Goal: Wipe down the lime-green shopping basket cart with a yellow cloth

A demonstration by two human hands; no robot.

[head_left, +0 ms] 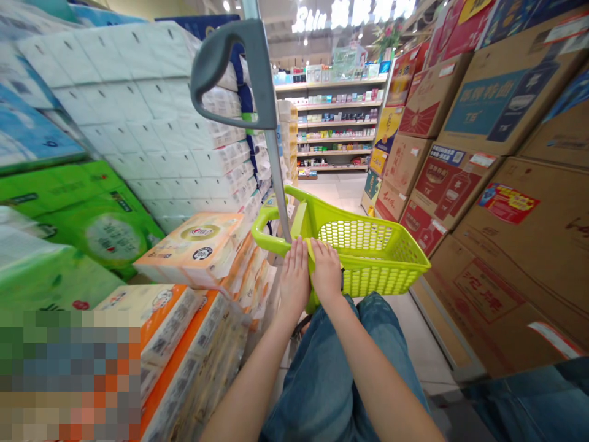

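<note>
A lime-green shopping basket (386, 279) with perforated sides stands in front of my knees. Its grey telescopic handle (264, 73) is pulled up and leans to the upper left. My left hand (295, 276) lies on the near end of the basket, just below the foot of the handle pole, its fingers stretched out together. Right beside it, my right hand (326, 267) bends its fingers over the basket's rim. A yellowish edge shows between the two hands; I cannot tell whether it is a separate piece. No goods are visible inside the basket.
Stacked tissue packs (197, 236) rise close on my left, with a tall white stack (151, 104) behind. Printed cardboard cartons (460, 184) wall the right side. A tiled aisle (335, 190) leads to stocked shelves (335, 123). Denim-covered legs (529, 399) show at lower right.
</note>
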